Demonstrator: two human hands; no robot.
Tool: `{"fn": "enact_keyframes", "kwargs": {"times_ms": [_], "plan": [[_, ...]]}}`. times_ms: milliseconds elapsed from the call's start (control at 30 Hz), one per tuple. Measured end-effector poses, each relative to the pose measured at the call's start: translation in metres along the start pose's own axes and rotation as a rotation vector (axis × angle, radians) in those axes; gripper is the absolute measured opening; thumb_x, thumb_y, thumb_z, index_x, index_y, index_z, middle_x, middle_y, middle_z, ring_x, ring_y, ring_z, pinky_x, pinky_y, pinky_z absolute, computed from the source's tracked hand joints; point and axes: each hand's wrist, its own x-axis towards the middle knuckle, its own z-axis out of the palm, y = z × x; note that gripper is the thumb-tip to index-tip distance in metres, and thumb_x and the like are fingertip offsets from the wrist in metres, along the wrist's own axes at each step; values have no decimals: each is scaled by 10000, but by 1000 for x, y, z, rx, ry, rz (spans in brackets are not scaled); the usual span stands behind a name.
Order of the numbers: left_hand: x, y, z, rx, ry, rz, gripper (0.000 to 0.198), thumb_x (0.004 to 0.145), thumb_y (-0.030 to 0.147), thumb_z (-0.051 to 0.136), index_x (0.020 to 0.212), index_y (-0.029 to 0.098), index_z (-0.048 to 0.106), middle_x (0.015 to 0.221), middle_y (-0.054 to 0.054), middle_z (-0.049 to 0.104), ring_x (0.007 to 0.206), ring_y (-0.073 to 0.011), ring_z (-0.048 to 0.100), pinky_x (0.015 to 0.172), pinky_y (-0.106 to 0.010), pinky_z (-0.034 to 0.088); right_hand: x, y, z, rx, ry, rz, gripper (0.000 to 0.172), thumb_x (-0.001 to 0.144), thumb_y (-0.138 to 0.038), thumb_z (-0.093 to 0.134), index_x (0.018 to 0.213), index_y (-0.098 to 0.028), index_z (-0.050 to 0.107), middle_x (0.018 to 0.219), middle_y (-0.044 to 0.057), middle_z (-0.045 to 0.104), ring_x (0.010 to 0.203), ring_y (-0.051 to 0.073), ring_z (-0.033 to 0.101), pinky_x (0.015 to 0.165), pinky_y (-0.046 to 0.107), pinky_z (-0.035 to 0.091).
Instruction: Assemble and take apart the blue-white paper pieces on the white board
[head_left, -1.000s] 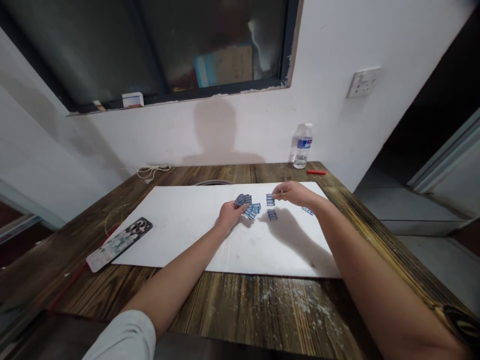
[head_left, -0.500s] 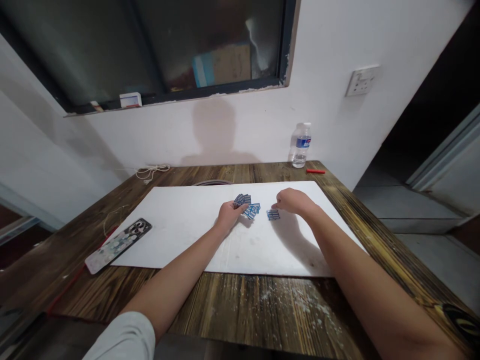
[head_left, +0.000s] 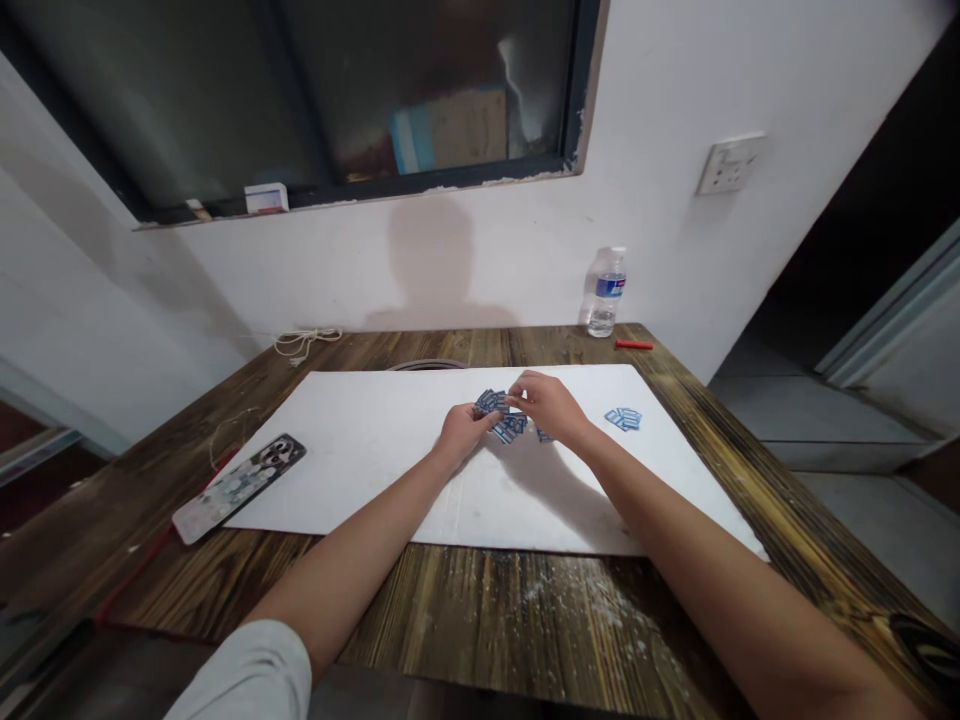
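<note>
My left hand holds a small fan of blue-and-white cards between its fingers, above the white sheet. My right hand reaches across, its fingertips at the fan's right end. Whether those fingers grip the cards, I cannot tell. A loose pile of the same cards lies just under both hands, and another card stack is mostly hidden by my right wrist. Farther right on the sheet lies a small scattered group of cards.
The sheet lies on a dark wooden table. A phone in a patterned case lies at its left edge. A water bottle, a red stick and a white cable sit along the wall.
My right hand has moved left from beside the cards to the fan in my left hand. The group of cards at the right now lies uncovered, and the stack near my wrist is mostly hidden.
</note>
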Motion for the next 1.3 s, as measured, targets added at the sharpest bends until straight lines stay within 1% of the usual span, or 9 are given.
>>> {"fn": "enact_keyframes", "kwargs": {"times_ms": [233,400,467,600,700,867,1033,1200,1300], "plan": [[-1,4,0,51,6,11,344,658,440,771,756,112,737,699,-70,726,634,-194,630,591,-268,434,2,1,-5,28,-11,38,151,872,-261,570,785,-193,672,848,32,654,789,160,561,719,265,381],[-3,6,2,-11,0,-4,359,641,450,781,761,114,733,726,-73,736,648,-190,638,609,-271,447,5,2,-30,6,-18,144,183,872,-311,553,808,-196,679,821,31,682,738,163,572,674,267,386],[-3,5,3,-19,5,-14,349,634,441,786,753,118,730,735,-75,738,644,-188,638,609,-272,448,5,9,-43,-47,-140,212,185,863,-317,559,808,-193,686,776,30,683,683,159,567,629,264,383],[-2,3,2,-11,19,-24,340,630,432,791,738,118,724,743,-82,737,652,-193,643,608,-275,451,0,27,-55,-238,-510,299,128,805,-218,604,742,-189,712,697,36,686,626,159,575,593,265,392],[-1,2,1,-16,14,-19,364,628,446,793,765,115,732,749,-84,736,672,-202,650,618,-280,459,-3,35,-49,-426,-624,328,111,775,-222,651,720,-181,738,755,77,709,681,197,615,616,288,414],[-2,4,2,-12,20,-39,384,600,457,810,757,115,734,743,-77,733,669,-196,643,626,-279,455,-2,29,-39,-510,-512,368,239,820,-359,645,840,-142,744,908,152,712,793,243,640,645,298,414],[-3,5,2,60,-3,-28,374,633,462,778,754,112,734,700,-65,721,621,-179,615,584,-265,415,2,12,-19,-109,-126,175,206,875,-370,607,924,-188,691,916,48,706,780,158,602,666,236,396],[-3,6,-1,140,-50,25,386,651,482,750,762,112,744,711,-58,726,661,-195,629,612,-268,420,0,0,7,-51,-44,86,104,835,-264,657,780,-177,675,807,27,672,725,140,557,655,232,359],[-3,5,-1,163,-55,34,393,659,486,743,767,108,745,708,-61,723,654,-192,624,605,-265,413,1,-1,5,-60,3,114,150,849,-273,630,743,-176,671,757,24,658,704,142,546,640,239,343]]}}
